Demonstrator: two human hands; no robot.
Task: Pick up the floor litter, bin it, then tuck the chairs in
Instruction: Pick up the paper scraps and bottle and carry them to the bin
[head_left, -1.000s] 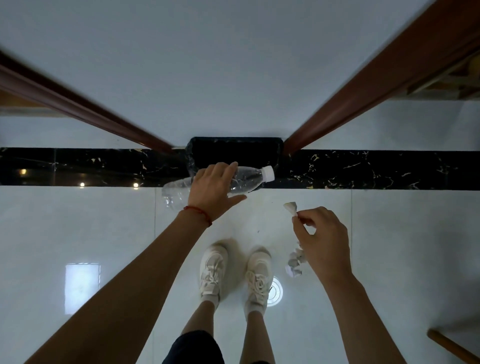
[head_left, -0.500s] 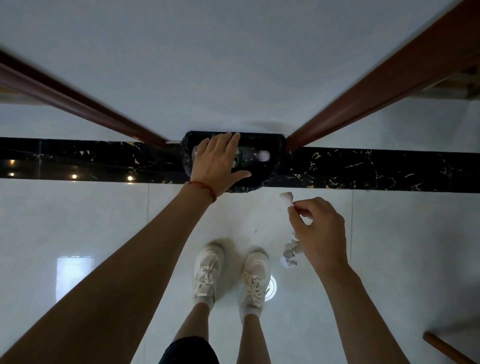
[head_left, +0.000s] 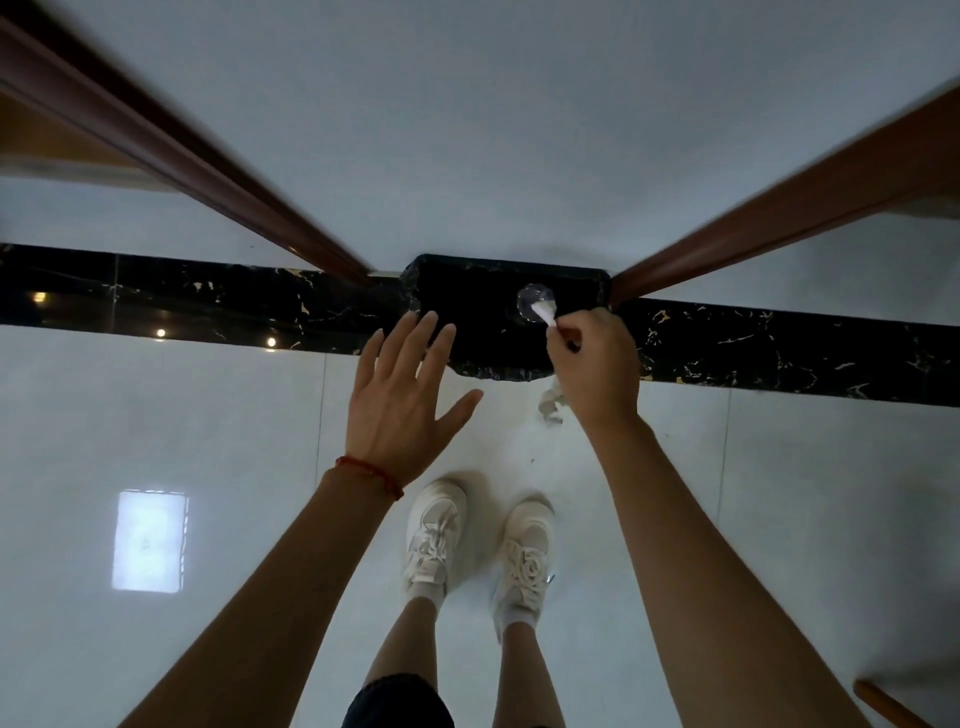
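A black bin (head_left: 467, 291) lined with a dark bag stands on the floor against the white wall, straight ahead of my feet. Inside it the clear plastic bottle (head_left: 530, 297) shows end-on. My right hand (head_left: 592, 364) hovers over the bin's right side, with a small white paper scrap (head_left: 544, 313) pinched between thumb and fingers; more crumpled paper (head_left: 550, 402) hangs beneath its palm. My left hand (head_left: 402, 405), a red string at the wrist, is spread flat and holds nothing, just in front of the bin's left edge.
Brown wooden door frames (head_left: 218, 171) (head_left: 779, 218) run up on both sides of the wall. A black marble strip (head_left: 779, 343) crosses the glossy white floor. My white sneakers (head_left: 436, 535) stand below the bin. A wooden chair part (head_left: 883, 701) pokes in at the bottom right.
My left hand dropped the bottle into the bin and drew back, fingers spread. My right hand carried the paper up from beside my feet to above the bin.
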